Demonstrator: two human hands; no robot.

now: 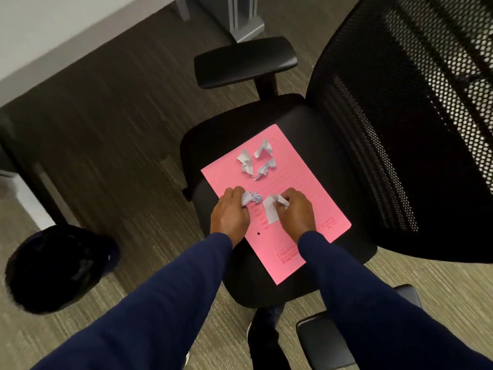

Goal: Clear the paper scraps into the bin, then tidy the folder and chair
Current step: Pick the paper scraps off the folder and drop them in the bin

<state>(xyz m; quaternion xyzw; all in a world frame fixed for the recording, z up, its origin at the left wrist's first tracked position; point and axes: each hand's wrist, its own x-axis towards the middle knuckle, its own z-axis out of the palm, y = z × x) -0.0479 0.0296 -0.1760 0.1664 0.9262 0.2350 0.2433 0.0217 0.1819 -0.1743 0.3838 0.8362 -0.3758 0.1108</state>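
Note:
A pink folder (290,188) lies flat on the seat of a black office chair (328,134). White crumpled paper scraps lie on it: three scraps (256,161) sit near its far end. My left hand (230,212) is closed around a crumpled scrap (250,198) at the folder's left edge. My right hand (296,209) pinches a small crumpled scrap (283,201), with a flat white piece (270,212) lying beside its fingers. A black bin (58,268) with a dark liner stands on the floor to the left.
The chair's mesh back (416,116) rises at the right, one armrest (245,62) at the far side and another (322,340) near me. A desk leg (242,20) and a dark furniture frame (40,177) stand on the carpet.

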